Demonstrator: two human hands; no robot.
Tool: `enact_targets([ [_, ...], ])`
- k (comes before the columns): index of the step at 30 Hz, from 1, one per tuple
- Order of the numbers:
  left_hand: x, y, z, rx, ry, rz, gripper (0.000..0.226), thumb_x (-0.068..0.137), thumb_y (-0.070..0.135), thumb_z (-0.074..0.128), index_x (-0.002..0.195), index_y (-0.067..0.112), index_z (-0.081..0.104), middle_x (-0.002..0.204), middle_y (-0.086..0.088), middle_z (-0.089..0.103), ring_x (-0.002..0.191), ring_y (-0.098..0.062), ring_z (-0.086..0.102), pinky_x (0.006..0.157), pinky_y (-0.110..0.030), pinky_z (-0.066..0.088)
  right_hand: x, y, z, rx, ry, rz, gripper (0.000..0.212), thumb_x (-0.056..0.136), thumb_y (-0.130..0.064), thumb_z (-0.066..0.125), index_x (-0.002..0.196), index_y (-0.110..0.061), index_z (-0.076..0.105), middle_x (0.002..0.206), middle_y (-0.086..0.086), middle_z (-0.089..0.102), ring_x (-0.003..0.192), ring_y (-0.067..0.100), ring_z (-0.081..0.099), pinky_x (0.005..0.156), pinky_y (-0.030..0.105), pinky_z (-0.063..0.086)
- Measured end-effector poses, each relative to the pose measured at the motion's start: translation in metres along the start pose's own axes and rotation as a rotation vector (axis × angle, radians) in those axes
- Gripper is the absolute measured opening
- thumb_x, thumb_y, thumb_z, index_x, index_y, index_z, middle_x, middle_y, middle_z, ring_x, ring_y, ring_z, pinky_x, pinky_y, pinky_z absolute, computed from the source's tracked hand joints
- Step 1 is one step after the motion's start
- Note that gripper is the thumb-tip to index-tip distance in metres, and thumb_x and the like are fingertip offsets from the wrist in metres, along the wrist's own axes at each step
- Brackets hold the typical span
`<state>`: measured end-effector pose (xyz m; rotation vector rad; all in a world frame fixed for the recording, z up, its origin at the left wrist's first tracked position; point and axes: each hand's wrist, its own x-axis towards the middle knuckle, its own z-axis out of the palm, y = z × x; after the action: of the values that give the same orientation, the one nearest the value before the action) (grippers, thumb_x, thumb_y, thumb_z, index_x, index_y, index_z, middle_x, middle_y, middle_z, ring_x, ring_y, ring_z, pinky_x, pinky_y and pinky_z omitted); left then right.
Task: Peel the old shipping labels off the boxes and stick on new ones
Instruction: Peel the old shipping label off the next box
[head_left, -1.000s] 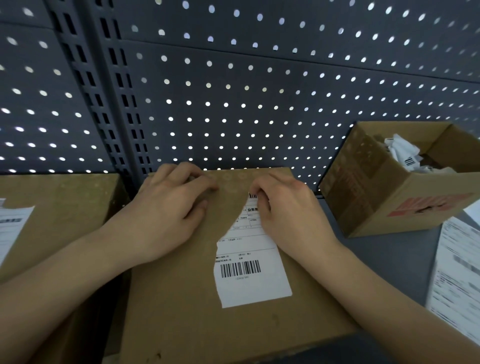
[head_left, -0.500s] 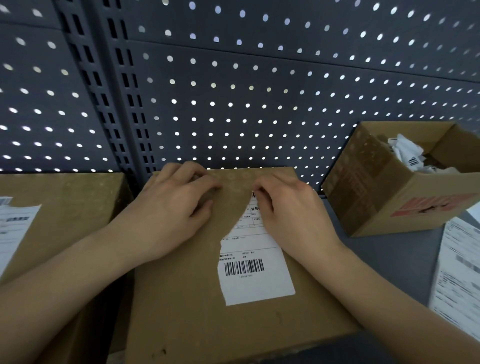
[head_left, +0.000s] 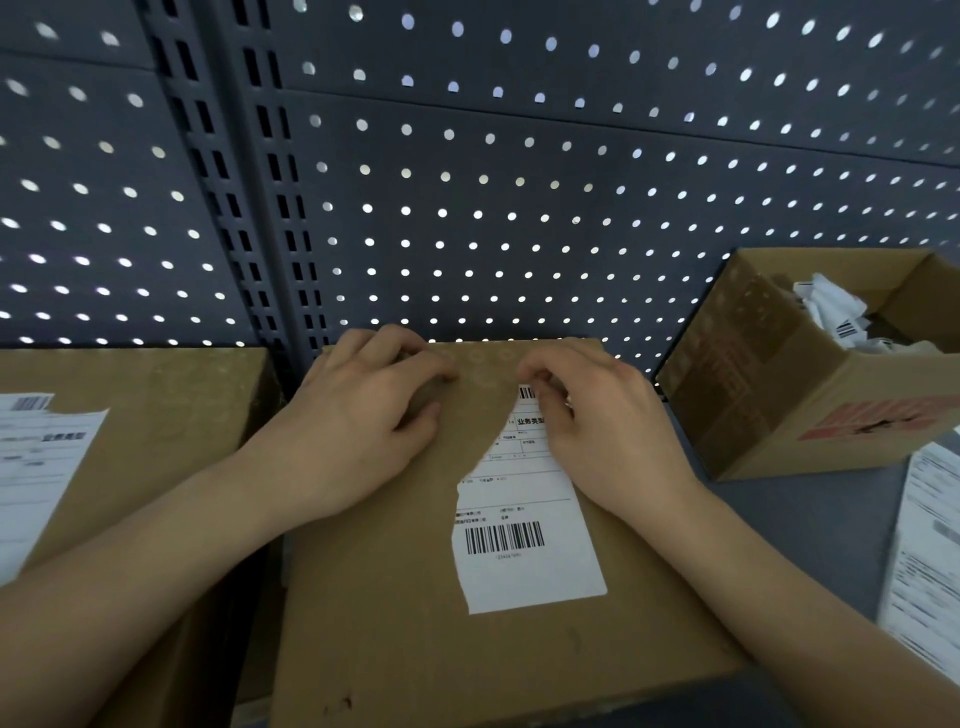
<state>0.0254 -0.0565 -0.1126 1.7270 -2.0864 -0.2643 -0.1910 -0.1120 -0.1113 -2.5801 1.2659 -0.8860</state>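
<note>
A closed cardboard box (head_left: 395, 623) lies in front of me with an old white shipping label (head_left: 524, 571) on top. The label's left part is torn away in a ragged diagonal, and a barcode shows on the lower part. My left hand (head_left: 358, 431) rests on the bare cardboard left of the tear, fingers bent and pressing down. My right hand (head_left: 602, 436) sits at the label's top right, where its curled thumb and fingertips pinch the top edge. The hand hides part of the label's upper right.
A second box (head_left: 156, 415) at left carries its own partly torn label (head_left: 36, 467). An open box (head_left: 779, 405) at right holds crumpled peeled labels (head_left: 831, 306). Printed label sheets (head_left: 930, 545) lie on the grey table at far right. A dark pegboard wall (head_left: 519, 208) stands close behind.
My right fingers have curled tighter at the label's top edge, and a small barcode strip now shows there. My left hand has stayed put on the box.
</note>
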Motion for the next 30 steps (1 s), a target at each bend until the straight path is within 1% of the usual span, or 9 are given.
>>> enact_targets([
  [2, -0.0002, 0.0001, -0.0001, 0.006, -0.004, -0.001, 0.042, 0.091, 0.043, 0.039, 0.131, 0.038, 0.053, 0.126, 0.016, 0.044, 0.121, -0.012, 0.035, 0.108, -0.042, 0.035, -0.0018, -0.0006, -0.0008, 0.03, 0.004, 0.018, 0.019, 0.094, -0.009, 0.057, 0.098, -0.025, 0.065, 0.093, -0.02, 0.054, 0.083, 0.01, 0.059, 0.066, 0.038, 0.054],
  [4, -0.0002, 0.0006, -0.0008, 0.006, -0.006, -0.001, 0.047, 0.088, 0.046, 0.037, 0.131, 0.038, 0.053, 0.126, 0.016, 0.045, 0.121, -0.012, 0.035, 0.107, -0.042, 0.036, -0.0025, -0.0005, -0.0017, 0.015, 0.02, 0.036, 0.015, 0.094, -0.01, 0.058, 0.097, -0.023, 0.065, 0.095, -0.015, 0.057, 0.083, 0.009, 0.058, 0.065, 0.037, 0.054],
  [8, -0.0001, 0.001, -0.0012, 0.0, -0.006, -0.002, 0.055, 0.084, 0.052, 0.028, 0.13, 0.038, 0.053, 0.126, 0.015, 0.044, 0.12, -0.013, 0.036, 0.107, -0.042, 0.036, -0.0028, -0.003, -0.0019, -0.057, 0.015, 0.036, 0.009, 0.09, -0.014, 0.06, 0.094, -0.022, 0.064, 0.092, -0.012, 0.06, 0.077, 0.012, 0.058, 0.059, 0.039, 0.054],
  [13, -0.0005, 0.0015, -0.0007, -0.004, -0.007, -0.018, 0.046, 0.087, 0.044, 0.037, 0.13, 0.037, 0.053, 0.126, 0.014, 0.045, 0.12, -0.013, 0.036, 0.107, -0.043, 0.036, -0.0019, -0.0032, -0.0021, -0.063, 0.002, 0.025, 0.01, 0.088, -0.011, 0.061, 0.091, -0.02, 0.065, 0.089, -0.011, 0.059, 0.074, 0.013, 0.057, 0.059, 0.039, 0.054],
  [19, -0.0009, 0.0031, -0.0021, -0.009, -0.021, -0.027, 0.048, 0.087, 0.044, 0.036, 0.131, 0.037, 0.053, 0.127, 0.015, 0.044, 0.121, -0.013, 0.034, 0.109, -0.042, 0.034, 0.0007, -0.0011, -0.0001, -0.062, -0.009, 0.011, 0.02, 0.087, -0.002, 0.06, 0.094, -0.019, 0.067, 0.092, -0.009, 0.061, 0.079, 0.016, 0.06, 0.061, 0.041, 0.055],
  [23, -0.001, 0.004, -0.0026, -0.01, -0.012, -0.019, 0.047, 0.088, 0.043, 0.036, 0.131, 0.036, 0.053, 0.128, 0.014, 0.044, 0.121, -0.013, 0.034, 0.108, -0.043, 0.034, -0.0017, -0.0009, -0.0007, -0.008, 0.001, 0.022, 0.016, 0.091, -0.004, 0.058, 0.093, -0.017, 0.066, 0.092, -0.01, 0.059, 0.081, 0.013, 0.058, 0.064, 0.039, 0.054],
  [26, -0.0006, 0.0027, -0.0017, 0.006, -0.011, -0.012, 0.038, 0.096, 0.038, 0.042, 0.132, 0.037, 0.052, 0.129, 0.013, 0.043, 0.122, -0.014, 0.034, 0.109, -0.043, 0.033, -0.0009, -0.0004, -0.0027, -0.024, 0.004, 0.051, 0.01, 0.092, -0.008, 0.059, 0.095, -0.016, 0.065, 0.093, -0.006, 0.061, 0.081, 0.014, 0.059, 0.067, 0.039, 0.054],
  [28, -0.0005, 0.0023, -0.0009, 0.004, -0.007, -0.006, 0.037, 0.096, 0.034, 0.048, 0.133, 0.036, 0.052, 0.13, 0.013, 0.043, 0.123, -0.014, 0.033, 0.11, -0.043, 0.032, -0.0004, -0.0024, -0.0037, -0.063, -0.002, 0.049, 0.008, 0.092, -0.008, 0.059, 0.095, -0.015, 0.063, 0.09, -0.002, 0.062, 0.077, 0.019, 0.06, 0.064, 0.041, 0.054],
  [30, -0.0001, 0.0023, -0.0006, 0.008, 0.002, -0.003, 0.037, 0.096, 0.032, 0.049, 0.132, 0.036, 0.052, 0.13, 0.013, 0.043, 0.122, -0.014, 0.034, 0.11, -0.042, 0.032, -0.0001, -0.0059, -0.0031, -0.153, -0.016, 0.046, 0.009, 0.09, -0.007, 0.06, 0.094, -0.015, 0.061, 0.088, 0.0, 0.062, 0.072, 0.023, 0.06, 0.057, 0.038, 0.052],
])
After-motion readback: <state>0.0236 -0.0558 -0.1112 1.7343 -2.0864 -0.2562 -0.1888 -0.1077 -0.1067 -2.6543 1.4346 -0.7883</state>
